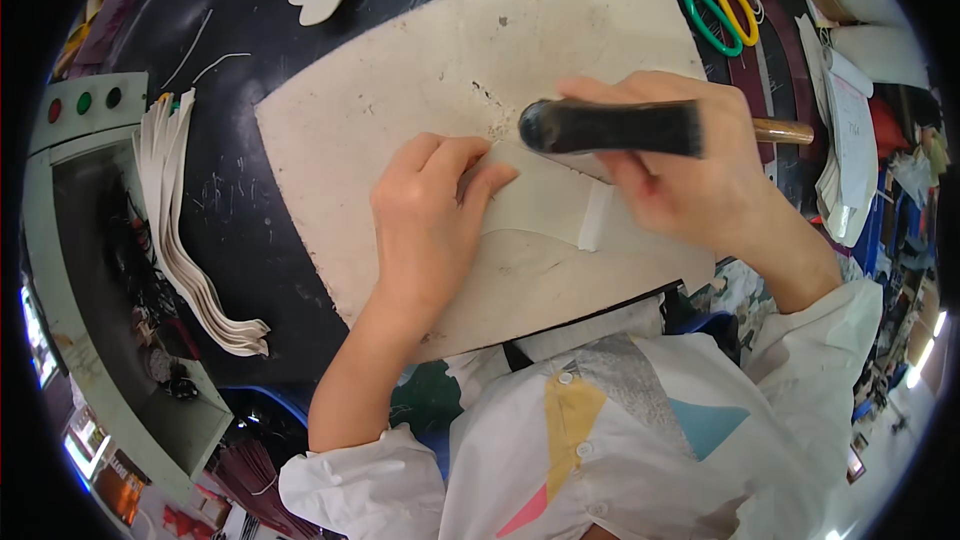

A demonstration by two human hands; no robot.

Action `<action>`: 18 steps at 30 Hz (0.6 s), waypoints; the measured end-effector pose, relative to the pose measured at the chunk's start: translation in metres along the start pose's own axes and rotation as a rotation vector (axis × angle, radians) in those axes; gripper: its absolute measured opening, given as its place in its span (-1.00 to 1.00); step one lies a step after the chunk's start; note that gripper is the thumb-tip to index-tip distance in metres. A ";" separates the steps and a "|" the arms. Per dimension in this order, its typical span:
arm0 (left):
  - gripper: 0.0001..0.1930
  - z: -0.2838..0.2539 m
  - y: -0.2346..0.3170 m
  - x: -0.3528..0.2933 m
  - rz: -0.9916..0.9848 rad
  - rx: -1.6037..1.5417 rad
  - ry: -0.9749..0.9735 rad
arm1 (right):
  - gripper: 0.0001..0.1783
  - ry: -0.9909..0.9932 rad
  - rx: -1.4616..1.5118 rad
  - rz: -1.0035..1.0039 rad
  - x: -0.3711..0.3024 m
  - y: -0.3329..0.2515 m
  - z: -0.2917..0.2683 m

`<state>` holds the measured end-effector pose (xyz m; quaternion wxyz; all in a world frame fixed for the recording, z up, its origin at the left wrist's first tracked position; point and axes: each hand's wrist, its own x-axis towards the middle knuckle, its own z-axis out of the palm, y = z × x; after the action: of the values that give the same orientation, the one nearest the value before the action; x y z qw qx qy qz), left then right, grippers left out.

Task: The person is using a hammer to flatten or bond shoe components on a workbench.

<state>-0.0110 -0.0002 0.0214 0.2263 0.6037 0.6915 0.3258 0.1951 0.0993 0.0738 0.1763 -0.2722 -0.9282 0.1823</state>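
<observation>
A flat cream sheet piece (540,195), like thin leather, lies on a beige board (400,120), with a white strip (596,217) across its right part. My left hand (425,205) is closed at the piece's upper left end, thumb and forefinger pinching close to its edge. Over the piece's right part, my right hand (690,165) is wrapped round a black, hammer-like tool (610,128), blurred by motion. The tool's rounded end is near my left fingertips. A wooden handle (785,130) shows right of my right hand; whether it belongs to the tool I cannot tell.
Scissors with green and yellow handles (735,15) lie beyond the board's upper right corner. Long cream strips (185,230) are stacked on the black table (235,160) at left, beside a machine panel with buttons (85,102). Papers (848,150) hang at right.
</observation>
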 end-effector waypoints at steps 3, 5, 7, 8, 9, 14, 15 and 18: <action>-0.82 0.005 -0.011 -0.002 0.139 -0.008 0.028 | -0.49 -0.108 -0.075 -0.038 0.008 -0.007 0.008; -0.82 0.004 -0.019 -0.004 0.243 0.007 0.029 | -0.50 -0.120 -0.098 -0.054 0.010 -0.007 0.009; -0.81 -0.001 -0.025 -0.007 0.369 0.047 0.017 | -0.48 -0.084 -0.089 -0.091 0.011 -0.002 0.013; -0.78 -0.001 -0.025 -0.005 0.423 0.089 0.020 | -0.48 -0.070 -0.082 -0.097 0.014 -0.001 0.013; -0.75 -0.001 -0.025 -0.004 0.476 0.131 0.024 | -0.48 -0.058 -0.074 -0.099 0.016 -0.001 0.014; -0.61 0.000 -0.026 -0.006 0.554 0.180 0.017 | -0.50 -0.097 -0.129 -0.104 0.028 -0.012 0.015; -0.60 -0.003 -0.027 -0.009 0.491 0.113 0.011 | -0.51 -0.100 -0.124 -0.120 0.028 -0.010 0.016; -0.57 -0.005 -0.034 -0.012 0.555 0.128 0.028 | -0.49 -0.093 -0.121 -0.139 0.029 -0.008 0.014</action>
<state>-0.0356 -0.0146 -0.0008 0.0801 0.7784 0.5219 0.3395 0.1630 0.1063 0.0714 0.1285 -0.2087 -0.9613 0.1257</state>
